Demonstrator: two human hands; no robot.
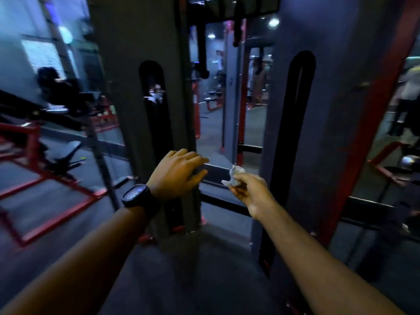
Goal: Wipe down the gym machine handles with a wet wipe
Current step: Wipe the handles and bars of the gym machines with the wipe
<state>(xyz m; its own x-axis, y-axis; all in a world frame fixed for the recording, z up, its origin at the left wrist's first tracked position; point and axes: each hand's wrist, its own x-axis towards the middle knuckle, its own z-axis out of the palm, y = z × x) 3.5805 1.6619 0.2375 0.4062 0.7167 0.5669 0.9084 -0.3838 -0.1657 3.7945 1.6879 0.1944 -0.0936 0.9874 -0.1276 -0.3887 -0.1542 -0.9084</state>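
Observation:
My right hand (248,189) pinches a crumpled white wet wipe (235,177) in the gap between two dark uprights of the gym machine. My left hand (177,172), with a black watch on its wrist, lies flat with fingers apart against the left upright (145,110), touching it and holding nothing. A black hanging handle (202,48) dangles from the top of the machine, well above both hands. A horizontal black bar (216,167) runs just behind the wipe.
The right upright (302,123) has a tall dark slot. Red-framed benches (45,169) stand at the left. More red machines show through the gap, and a person (409,96) stands at the far right. The picture is blurred.

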